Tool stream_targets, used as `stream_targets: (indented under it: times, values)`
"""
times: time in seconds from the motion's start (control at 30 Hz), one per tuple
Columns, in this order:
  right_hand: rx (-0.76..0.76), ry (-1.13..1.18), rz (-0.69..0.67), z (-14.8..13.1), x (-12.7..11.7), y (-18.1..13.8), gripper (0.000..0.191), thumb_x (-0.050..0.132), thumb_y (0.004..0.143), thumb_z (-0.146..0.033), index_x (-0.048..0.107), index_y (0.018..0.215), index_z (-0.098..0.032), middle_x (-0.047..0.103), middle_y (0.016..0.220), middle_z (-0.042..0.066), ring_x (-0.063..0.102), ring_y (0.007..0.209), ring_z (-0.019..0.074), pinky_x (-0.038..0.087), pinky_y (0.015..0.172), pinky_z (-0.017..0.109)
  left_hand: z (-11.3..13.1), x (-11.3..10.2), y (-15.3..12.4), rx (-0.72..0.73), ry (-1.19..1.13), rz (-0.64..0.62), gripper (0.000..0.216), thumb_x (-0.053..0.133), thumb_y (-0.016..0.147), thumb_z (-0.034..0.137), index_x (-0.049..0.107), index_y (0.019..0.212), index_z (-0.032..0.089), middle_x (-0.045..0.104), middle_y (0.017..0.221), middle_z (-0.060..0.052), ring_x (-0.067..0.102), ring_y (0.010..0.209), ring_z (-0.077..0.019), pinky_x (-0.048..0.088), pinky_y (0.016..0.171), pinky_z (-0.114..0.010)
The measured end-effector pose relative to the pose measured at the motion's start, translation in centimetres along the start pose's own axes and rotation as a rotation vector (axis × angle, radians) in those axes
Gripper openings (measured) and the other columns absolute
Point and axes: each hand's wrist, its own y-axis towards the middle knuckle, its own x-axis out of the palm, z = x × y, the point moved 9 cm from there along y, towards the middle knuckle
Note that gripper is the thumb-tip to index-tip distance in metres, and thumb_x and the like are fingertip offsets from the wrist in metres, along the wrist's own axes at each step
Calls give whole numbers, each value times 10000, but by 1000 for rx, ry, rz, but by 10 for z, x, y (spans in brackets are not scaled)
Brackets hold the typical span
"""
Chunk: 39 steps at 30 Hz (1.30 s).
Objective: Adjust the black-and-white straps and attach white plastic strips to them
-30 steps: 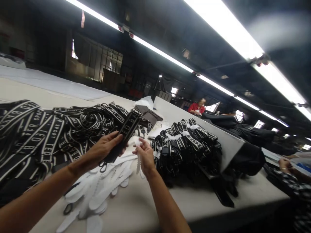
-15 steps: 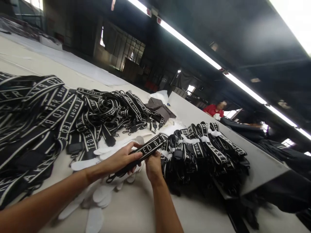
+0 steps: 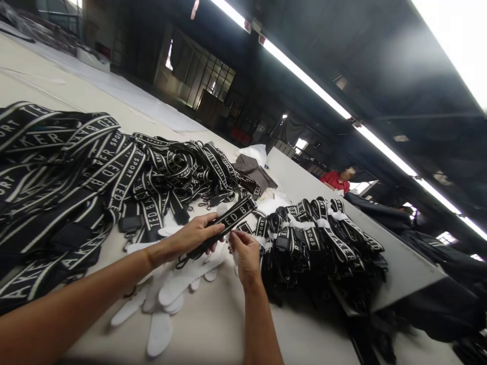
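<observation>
My left hand (image 3: 203, 233) is closed around a folded black webbing strap (image 3: 238, 213) with white lettering and pale edge stripes. A dark clip hangs from the strap's lower end. Just beside the strap, my right hand (image 3: 245, 253) pinches what looks like a white strip (image 3: 236, 259), mostly covered by the fingers. Below the hands lie loose white strips with rounded ends (image 3: 159, 334). To the right, several folded straps (image 3: 314, 238) with white bands around them sit in a row.
A large tangled heap of lettered straps (image 3: 95, 172) covers the table's left side. Grey folded cloth (image 3: 254, 172) and a white plastic bag (image 3: 255, 153) lie behind. Dark fabric (image 3: 429, 268) is piled at the right. A person in red (image 3: 337, 180) is farther back.
My right hand has come away from under the strap, slightly down and right, into a pinch beside it. My left hand keeps its hold. The view has shifted slightly.
</observation>
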Motion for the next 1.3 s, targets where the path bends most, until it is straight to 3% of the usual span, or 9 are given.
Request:
stream_targets:
  times: [0.17, 0.3, 0.57, 0.67, 0.77, 0.87, 1.07, 1.2, 1.3]
  values:
    - [-50, -57, -20, -2, -1, 1, 353, 868, 637, -423, 736, 800, -139, 619, 670, 11, 412, 554, 82, 344, 496, 218, -7, 8, -5, -80, -14, -78, 501, 634, 879, 549, 487, 1209, 203, 664, 821, -51, 614, 566, -150, 506, 465, -210]
    - [-38, 33, -3, -6, 1, -1, 414, 893, 590, -402, 715, 857, -141, 657, 737, 26, 498, 605, 102, 402, 540, 224, -6, 3, -3, -63, -35, -4, 564, 641, 871, 523, 456, 1291, 196, 665, 802, -49, 613, 560, -155, 525, 484, -230]
    - [-93, 17, -77, -10, 8, -5, 259, 806, 691, -346, 667, 806, -161, 584, 651, -11, 476, 538, 95, 388, 489, 218, -5, -14, 1, 16, 140, 140, 432, 621, 844, 458, 548, 1133, 146, 645, 818, -52, 614, 593, -156, 536, 526, -240]
    - [-279, -175, -113, -24, 11, -9, 140, 669, 770, -246, 736, 870, -176, 643, 799, 34, 584, 716, 145, 492, 651, 260, -7, -10, -1, -48, 50, 117, 513, 636, 836, 484, 515, 1196, 141, 644, 694, -42, 622, 568, -166, 524, 523, -226]
    - [-542, -439, -180, -45, 23, -22, 298, 578, 767, -111, 770, 969, -218, 646, 949, 56, 617, 918, 183, 512, 822, 295, -7, -12, -3, -110, -31, 132, 567, 663, 821, 485, 491, 1238, 141, 665, 665, -65, 631, 554, -170, 511, 510, -207]
    - [-645, -591, -217, -51, 32, -31, 292, 597, 841, -120, 768, 1035, -254, 664, 966, 55, 625, 937, 188, 510, 865, 308, -9, -14, -2, -144, -74, 127, 583, 681, 803, 476, 489, 1244, 146, 684, 688, -83, 644, 564, -177, 515, 521, -210]
    - [-619, -574, -110, -44, 24, -30, 130, 618, 933, -256, 744, 958, -238, 681, 834, 18, 627, 680, 155, 515, 680, 281, -15, -18, 3, -41, 170, 107, 378, 643, 778, 402, 611, 1057, 148, 689, 837, -67, 623, 583, -177, 515, 549, -255]
    - [-618, -682, -62, -41, 21, -28, 119, 614, 926, -260, 714, 895, -203, 673, 824, 30, 624, 711, 162, 510, 713, 288, -14, -3, 3, 114, 333, 34, 161, 643, 774, 321, 663, 815, 167, 695, 895, -50, 663, 890, -234, 534, 814, -271]
    - [-596, -623, -39, -43, 16, -24, 174, 518, 950, -222, 688, 947, -185, 647, 844, 36, 608, 651, 139, 523, 658, 276, -22, 1, 2, 14, 238, 33, 243, 633, 783, 354, 652, 935, 165, 692, 918, -61, 671, 831, -227, 549, 744, -283]
